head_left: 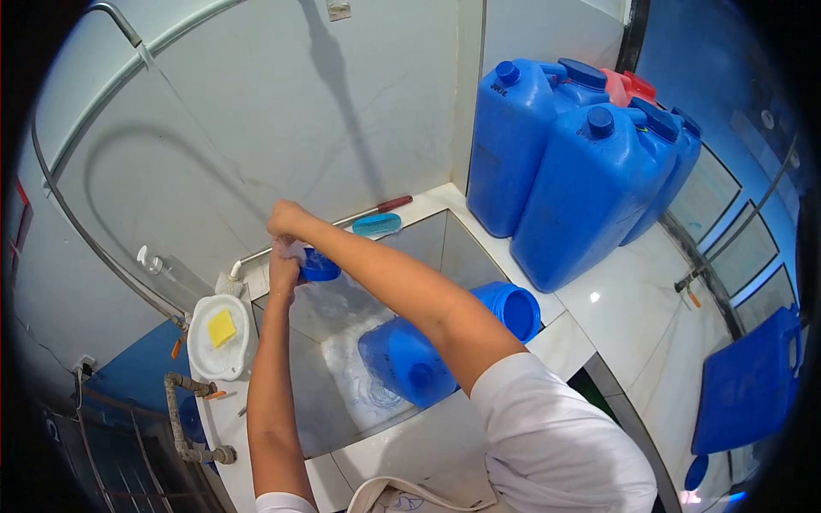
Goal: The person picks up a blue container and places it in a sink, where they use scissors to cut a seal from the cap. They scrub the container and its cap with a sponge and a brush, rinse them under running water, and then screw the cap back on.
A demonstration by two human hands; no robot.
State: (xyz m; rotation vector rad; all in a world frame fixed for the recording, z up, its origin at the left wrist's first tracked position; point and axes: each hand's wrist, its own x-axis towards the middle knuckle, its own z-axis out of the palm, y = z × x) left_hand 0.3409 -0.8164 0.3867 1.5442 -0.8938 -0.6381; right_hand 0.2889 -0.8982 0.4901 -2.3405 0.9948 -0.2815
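Note:
My left hand (284, 268) grips a round blue lid (320, 266) above the back left of the sink (315, 409). Right beside it my right hand (288, 221) is curled, its fingers bent down toward the lid; what they hold, if anything, is hidden. A thin stream of water falls from the bent pipe (120, 23) toward my hands. Below my right arm a blue jerrycan (395, 357) lies in the sink, its wide mouth (520, 314) uncapped. Whitish, rippling water covers the sink floor.
Several blue jerrycans (564, 197) stand on the right counter, a red one (629, 85) behind. A teal brush (376, 225) and a red-handled rod (395, 203) lie along the back ledge. A white basin (203, 355) with a yellow sponge (221, 328), a pump bottle (171, 275) and pipes (177, 416) are left.

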